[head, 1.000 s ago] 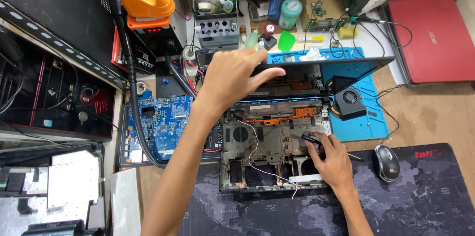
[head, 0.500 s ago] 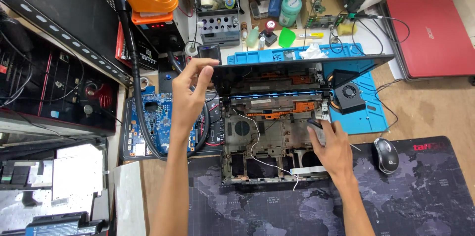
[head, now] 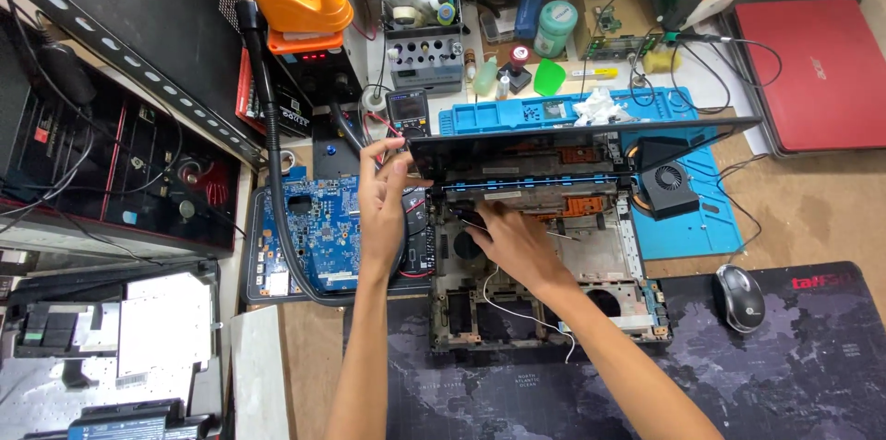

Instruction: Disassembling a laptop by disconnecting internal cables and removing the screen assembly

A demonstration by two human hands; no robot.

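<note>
A dismantled laptop base (head: 628, 297) lies open on the dark desk mat, its screen lid (head: 591, 137) tilted up at the back. My left hand (head: 383, 204) grips the lid's left corner near the hinge. My right hand (head: 512, 241) reaches into the upper left of the chassis, fingers down among the parts beside the fan opening; what the fingertips touch is hidden. A white cable (head: 517, 313) trails across the chassis under my right forearm.
A blue circuit board (head: 318, 237) lies left of the laptop. A loose fan (head: 669, 189) sits on the blue work mat (head: 711, 228). A mouse (head: 738, 297) is at right, a red laptop (head: 821, 80) at back right, an orange tape dispenser (head: 305, 1) at back left.
My left hand moved from the middle of the lid to its left corner. My right hand moved from the chassis's right side to its upper left.
</note>
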